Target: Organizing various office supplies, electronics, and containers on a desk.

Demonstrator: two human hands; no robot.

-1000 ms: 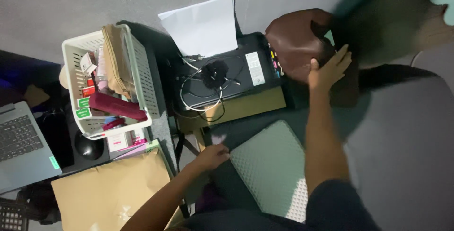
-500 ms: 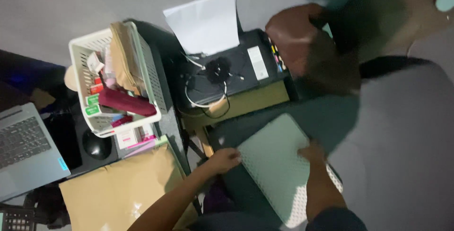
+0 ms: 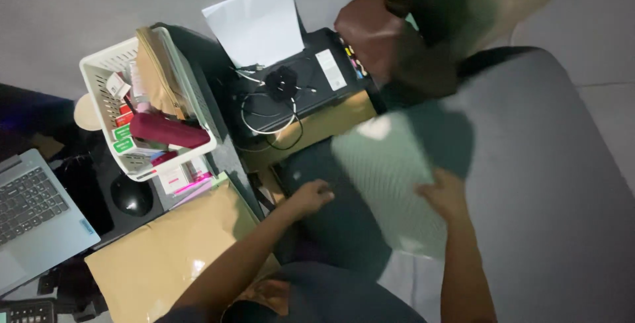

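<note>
My right hand (image 3: 444, 194) grips the near edge of a pale green, dotted flat panel (image 3: 390, 171), which is blurred and tilted up off the grey seat. Under it lies a dark flat surface (image 3: 331, 224). My left hand (image 3: 311, 197) rests on the left part of that dark surface with its fingers curled; whether it grips anything is unclear. A brown bag (image 3: 374, 32) sits beyond the panel, at the top.
A black printer (image 3: 304, 78) with a white sheet (image 3: 254, 25) and coiled cables stands behind. To the left are a white basket (image 3: 142, 111) of boxes and papers, a black mouse (image 3: 130, 194), a grey laptop (image 3: 33, 210) and a brown envelope (image 3: 165, 250).
My right hand left the brown bag, came down to the green panel and took its edge. The panel has swung up and to the right, baring the dark surface. My left hand barely moved.
</note>
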